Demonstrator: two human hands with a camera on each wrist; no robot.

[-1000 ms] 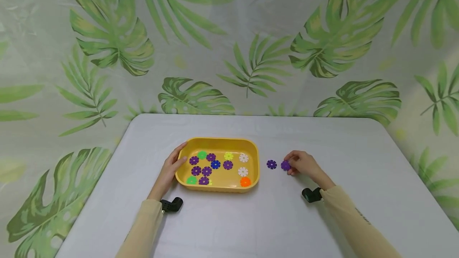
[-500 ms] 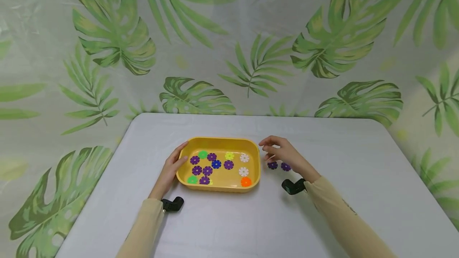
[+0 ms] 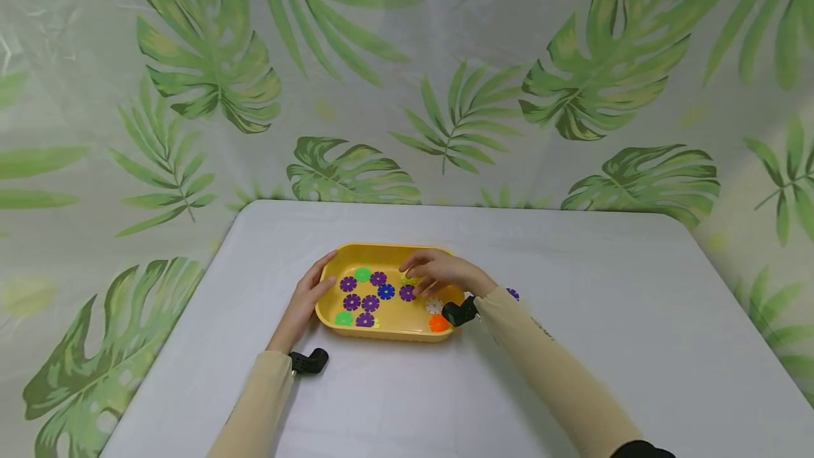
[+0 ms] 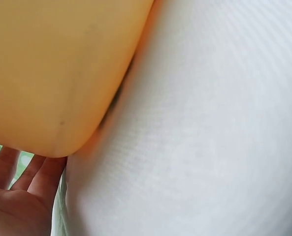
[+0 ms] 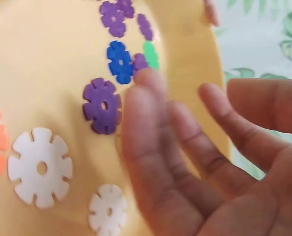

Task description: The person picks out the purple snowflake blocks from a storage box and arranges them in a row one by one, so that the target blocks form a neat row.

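A yellow plastic tray (image 3: 388, 335) holds several notched snowflake discs in purple, green, blue, yellow, white and orange. At its left end my left hand (image 3: 302, 299) grips the rim, thumb over the inside and the other fingers along the outer wall. My right hand (image 3: 441, 271) hovers over the tray's right part, fingers spread and bent a little, holding nothing. In the right wrist view, its fingers (image 5: 148, 142) are close to a purple disc (image 5: 104, 105), with a blue disc (image 5: 119, 62) beyond and a white disc (image 5: 40, 167) nearer.
On the white table (image 3: 381, 401), one purple disc (image 3: 512, 294) peeks out right of the right sleeve, which covers that spot partly. A leaf-patterned curtain (image 3: 407, 90) hangs behind the table. Each wrist carries a small black camera (image 3: 459, 312).
My right hand has let go of a purple disc on the table at the right and moved left over the tray. The left hand keeps its grip on the rim.
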